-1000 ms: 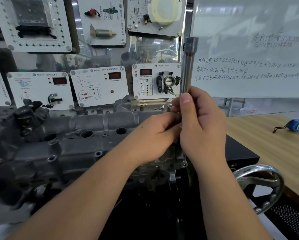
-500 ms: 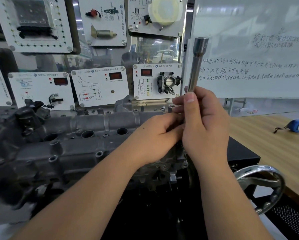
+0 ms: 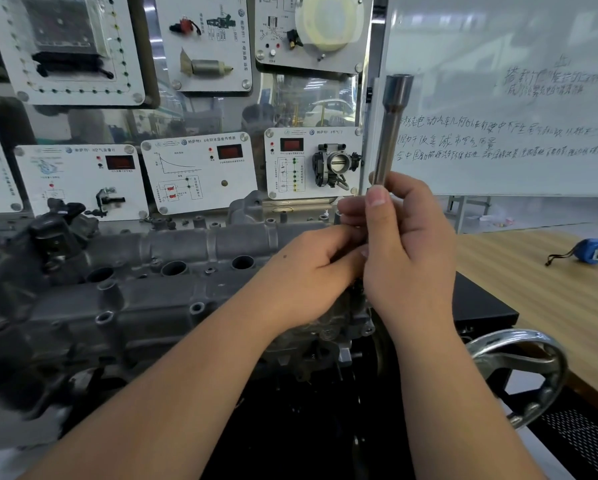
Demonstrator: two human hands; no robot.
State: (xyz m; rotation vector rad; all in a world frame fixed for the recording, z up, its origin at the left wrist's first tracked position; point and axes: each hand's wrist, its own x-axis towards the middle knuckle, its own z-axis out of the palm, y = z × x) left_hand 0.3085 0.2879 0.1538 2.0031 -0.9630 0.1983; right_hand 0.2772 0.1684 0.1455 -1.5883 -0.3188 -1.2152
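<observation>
Socket tube [image 3: 389, 133]: held upright over the right end of the engine head [image 3: 152, 271], its lower part gripped by the right hand [image 3: 408, 251]. Left hand [image 3: 311, 275]: fingers curled beside the tube's hidden end, hold cannot be told. Tape measure [image 3: 595, 251]: laid on the counter [image 3: 550, 299], well apart.

Left hand [image 3: 311, 275] and right hand [image 3: 411, 251] hide the lower end of the steel tube [image 3: 390, 136]; whiteboard [image 3: 498, 39] writing unreadable

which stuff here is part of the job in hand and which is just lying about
In use: socket tube, right hand gripping it, left hand at its lower end, engine.
Lying about: tape measure, whiteboard, handwheel.
</observation>
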